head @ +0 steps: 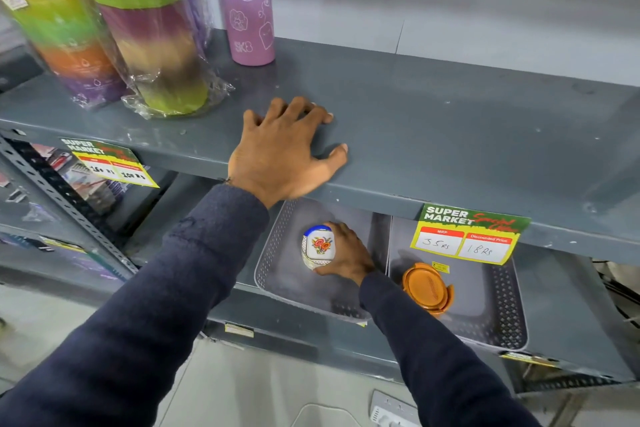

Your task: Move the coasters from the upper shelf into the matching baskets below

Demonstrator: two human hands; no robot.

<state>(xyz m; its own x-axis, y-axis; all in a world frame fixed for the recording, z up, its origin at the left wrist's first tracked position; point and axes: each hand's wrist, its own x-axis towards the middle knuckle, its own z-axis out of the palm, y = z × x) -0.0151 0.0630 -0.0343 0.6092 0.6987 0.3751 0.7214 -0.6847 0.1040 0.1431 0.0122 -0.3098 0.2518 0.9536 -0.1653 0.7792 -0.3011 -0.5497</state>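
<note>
My right hand [346, 253] grips a stack of white coasters [318, 248] with a red flower print and blue edge, held inside the left grey basket [273, 253] on the lower shelf. Several orange round coasters [427, 288] lie in the right grey basket [509, 305]. Palm down, my left hand [284, 152] rests on the front of the grey upper shelf [450, 135] with fingers spread, holding nothing. No coasters show on the upper shelf.
Wrapped rainbow-coloured bottles [152, 38] and a purple bottle [247, 7] stand at the upper shelf's left. A price tag [467, 236] hangs from the shelf edge over the right basket, another price tag [110, 163] at the left. A perforated metal upright [69, 204] runs down the left side.
</note>
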